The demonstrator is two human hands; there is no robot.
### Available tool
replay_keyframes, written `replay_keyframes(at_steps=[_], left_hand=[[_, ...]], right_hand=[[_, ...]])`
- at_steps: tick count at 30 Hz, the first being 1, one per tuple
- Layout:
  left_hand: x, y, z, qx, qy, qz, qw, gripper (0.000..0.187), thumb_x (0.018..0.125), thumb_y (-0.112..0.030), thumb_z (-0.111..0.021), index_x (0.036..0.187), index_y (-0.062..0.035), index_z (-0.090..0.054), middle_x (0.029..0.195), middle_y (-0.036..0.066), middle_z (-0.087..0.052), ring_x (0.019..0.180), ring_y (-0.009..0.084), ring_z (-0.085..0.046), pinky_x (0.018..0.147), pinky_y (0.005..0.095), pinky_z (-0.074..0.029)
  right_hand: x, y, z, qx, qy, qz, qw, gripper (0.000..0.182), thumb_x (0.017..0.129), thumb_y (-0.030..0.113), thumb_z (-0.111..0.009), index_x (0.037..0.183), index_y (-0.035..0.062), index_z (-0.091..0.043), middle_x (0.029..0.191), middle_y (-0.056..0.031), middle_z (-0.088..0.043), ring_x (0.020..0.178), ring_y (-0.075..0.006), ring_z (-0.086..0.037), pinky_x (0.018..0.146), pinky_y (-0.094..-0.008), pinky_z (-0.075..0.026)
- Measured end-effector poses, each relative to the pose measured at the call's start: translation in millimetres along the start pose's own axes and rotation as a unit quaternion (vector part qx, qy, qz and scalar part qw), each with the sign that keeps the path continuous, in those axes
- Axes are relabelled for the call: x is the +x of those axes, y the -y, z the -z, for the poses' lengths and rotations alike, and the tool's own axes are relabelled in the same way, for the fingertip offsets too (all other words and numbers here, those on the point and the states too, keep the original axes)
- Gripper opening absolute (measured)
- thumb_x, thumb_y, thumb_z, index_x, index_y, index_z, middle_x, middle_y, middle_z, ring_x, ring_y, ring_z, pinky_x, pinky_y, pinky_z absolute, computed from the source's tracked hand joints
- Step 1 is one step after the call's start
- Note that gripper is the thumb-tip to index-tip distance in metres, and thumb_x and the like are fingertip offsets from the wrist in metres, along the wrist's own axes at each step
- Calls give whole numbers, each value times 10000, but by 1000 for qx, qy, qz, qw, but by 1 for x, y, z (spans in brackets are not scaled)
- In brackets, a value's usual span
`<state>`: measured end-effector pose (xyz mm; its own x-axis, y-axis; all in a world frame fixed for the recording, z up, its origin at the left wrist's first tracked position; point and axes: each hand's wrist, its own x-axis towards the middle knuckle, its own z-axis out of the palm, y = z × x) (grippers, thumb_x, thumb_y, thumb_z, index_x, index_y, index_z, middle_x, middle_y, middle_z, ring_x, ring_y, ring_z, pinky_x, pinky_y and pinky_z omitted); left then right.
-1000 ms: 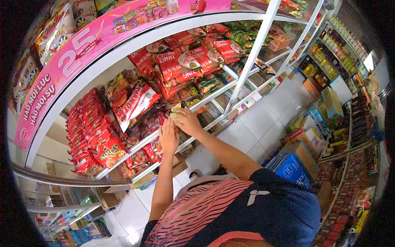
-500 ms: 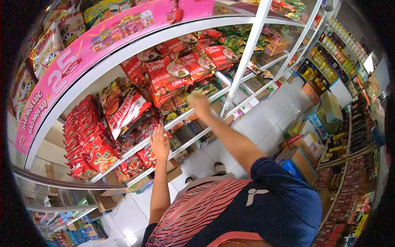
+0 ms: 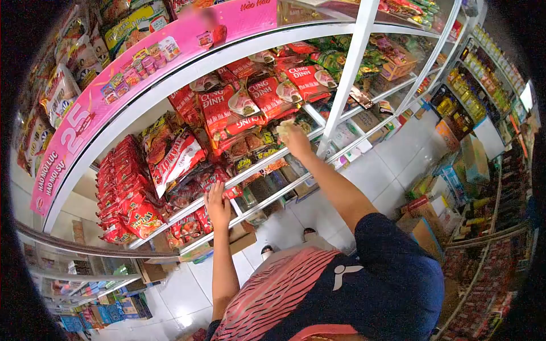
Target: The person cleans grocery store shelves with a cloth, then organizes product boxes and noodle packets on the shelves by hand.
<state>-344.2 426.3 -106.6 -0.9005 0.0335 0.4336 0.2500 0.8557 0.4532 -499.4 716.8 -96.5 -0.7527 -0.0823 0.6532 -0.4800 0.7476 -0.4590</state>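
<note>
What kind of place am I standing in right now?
Probably a small grocery shop: red noodle packets fill the display shelving, a pink promotional banner runs above them, and bottles line the far shelves.

"What's cut off?"

"At my top edge, the long pink printed banner [image 3: 239, 21]."

"And the crumpled pale-yellow cloth [image 3: 284, 128]?"

"I see it only partly; the right hand [image 3: 298, 142] covers the rest."

"The distant yellow bottles [image 3: 447, 106]?"

"Too small for me to read."
</note>
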Motion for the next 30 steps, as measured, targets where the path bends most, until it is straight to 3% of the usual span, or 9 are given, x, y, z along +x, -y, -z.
replay_keyframes(at_steps=[5,8,9,13,17,18,19,24,30], left_hand=[[1,-5,-6,-6,-32,12,999,502,684,4,-504,1177,-86,-486,1268,77,-443,1199,243,-372,1027,421,-177],[1,-5,-10,-1,-58,13,998,466,677,6,-489,1136,-75,-514,1231,76,-477,1171,244,-400,1018,422,-194],[2,-5,-12,5,-72,9,997,450,677,2,-485,1120,-72,-523,1209,75,-494,1150,244,-418,1014,422,-205],[2,-8,-11,4,-86,7,996,449,672,9,-486,1112,-74,-529,1204,74,-499,1147,242,-422,1014,418,-208],[3,-10,-13,2,-92,13,996,441,669,14,-488,1098,-75,-537,1196,72,-506,1143,239,-427,1013,418,-213],[3,-9,-13,0,-97,16,995,437,669,14,-488,1093,-76,-540,1190,72,-510,1141,239,-428,1012,420,-214],[3,-9,-15,1,-100,19,995,437,669,14,-488,1093,-76,-540,1190,72,-510,1141,239,-428,1012,420,-214],[4,-8,-19,13,-122,26,992,400,673,15,-496,1057,-81,-557,1155,63,-533,1114,240,-447,1006,411,-228],[5,-10,-19,20,-119,32,992,386,676,26,-507,1043,-79,-563,1144,60,-542,1109,235,-456,995,416,-237]], right_hand=[[-11,38,-31,-98,-11,-16,995,282,732,204,-553,976,63,-532,935,-128,-560,866,-293,-500,762,-413,-364],[-25,107,-32,-14,122,8,992,279,755,182,-533,990,33,-534,1045,-138,-547,967,-297,-500,860,-431,-357],[-33,116,-49,-7,18,49,999,245,751,181,-534,958,52,-559,1041,-131,-557,975,-290,-506,870,-435,-360],[-28,90,-27,78,126,38,988,171,743,159,-532,896,106,-588,1009,-75,-580,969,-268,-512,817,-426,-387],[-2,18,20,93,-46,60,993,70,716,104,-523,751,98,-583,745,-120,-584,746,-314,-558,653,-434,-429],[7,18,49,-29,141,-76,987,244,747,100,-555,989,78,-583,990,-114,-573,937,-305,-500,837,-381,-401],[-1,-9,34,-37,16,-20,999,252,751,131,-563,998,80,-578,992,-135,-555,954,-311,-490,849,-404,-391],[-10,29,-13,-75,-23,-29,996,198,692,146,-595,889,128,-580,952,-75,-524,932,-281,-486,857,-467,-331],[-34,111,-43,67,135,85,985,189,741,224,-566,898,126,-603,1084,-86,-521,1032,-250,-470,882,-376,-356]])
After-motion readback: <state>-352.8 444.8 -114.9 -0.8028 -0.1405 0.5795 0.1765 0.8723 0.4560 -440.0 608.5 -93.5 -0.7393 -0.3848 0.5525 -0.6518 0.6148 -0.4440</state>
